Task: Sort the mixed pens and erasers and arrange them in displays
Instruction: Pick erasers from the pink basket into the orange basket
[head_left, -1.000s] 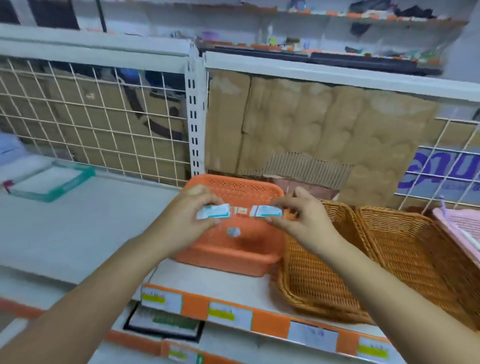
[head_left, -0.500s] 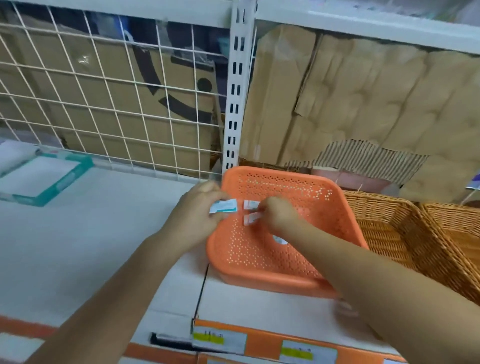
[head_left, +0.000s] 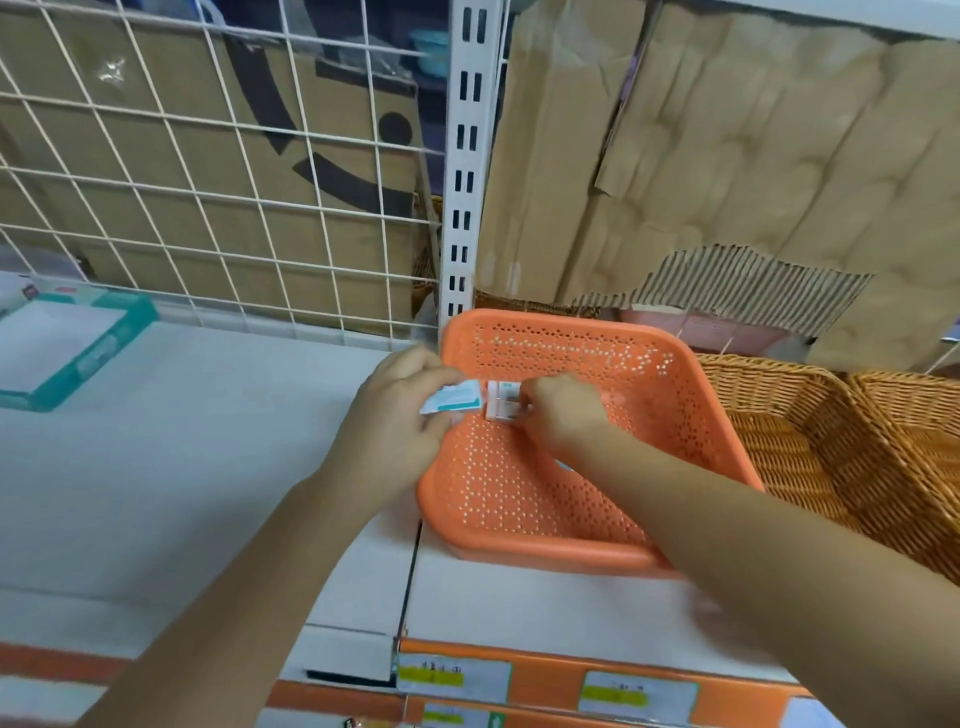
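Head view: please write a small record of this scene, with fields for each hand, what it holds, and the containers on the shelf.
left hand: holds teal eraser at the basket's left rim
right hand: pinches white erasers inside the basket, near its left wall
basket: orange, perforated, stands on shelf
wicker baskets: two, to the right of the basket
teal box: far left on the shelf
wire grid: behind the shelf, cardboard behind it

White shelf (head_left: 182, 467) backed by a wire grid panel (head_left: 208, 195) and cardboard sheets (head_left: 727, 182) (lower edge torn, corrugation exposed), divided by a slotted upright (head_left: 470, 156). Teal-edged box (head_left: 78, 348) at far left; price labels (head_left: 636, 691) on the orange front strip (head_left: 548, 680).
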